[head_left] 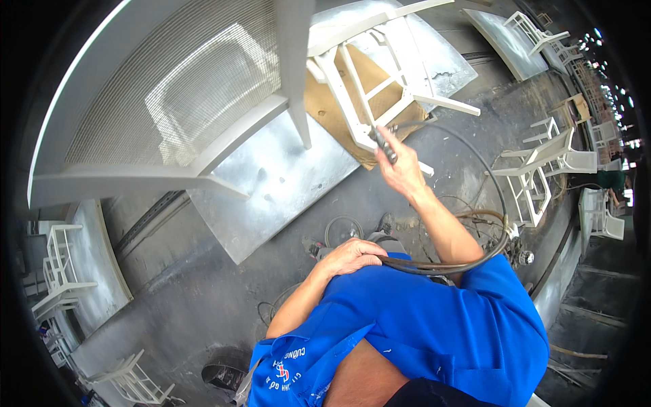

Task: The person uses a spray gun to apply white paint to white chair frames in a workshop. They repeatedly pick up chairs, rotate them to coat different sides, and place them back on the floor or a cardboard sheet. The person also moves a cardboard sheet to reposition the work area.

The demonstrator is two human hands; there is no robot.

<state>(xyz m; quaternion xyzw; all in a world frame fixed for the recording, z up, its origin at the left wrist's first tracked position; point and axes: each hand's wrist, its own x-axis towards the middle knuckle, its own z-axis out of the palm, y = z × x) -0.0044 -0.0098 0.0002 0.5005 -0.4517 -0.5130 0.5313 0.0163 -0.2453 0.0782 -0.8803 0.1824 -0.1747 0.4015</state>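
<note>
Blue shirt fills the near frame. Left hand fingers curled shut around a coil of dark hose, pinned against the chest. Right hand raised, fingers closed on a spray gun, nozzle just short of the white chair frame lying on cardboard. Chair frame looks fully white already; can't tell whether the coat is complete or what remains. More white chairs stand right of the chair frame, well apart, on the grey floor.
</note>
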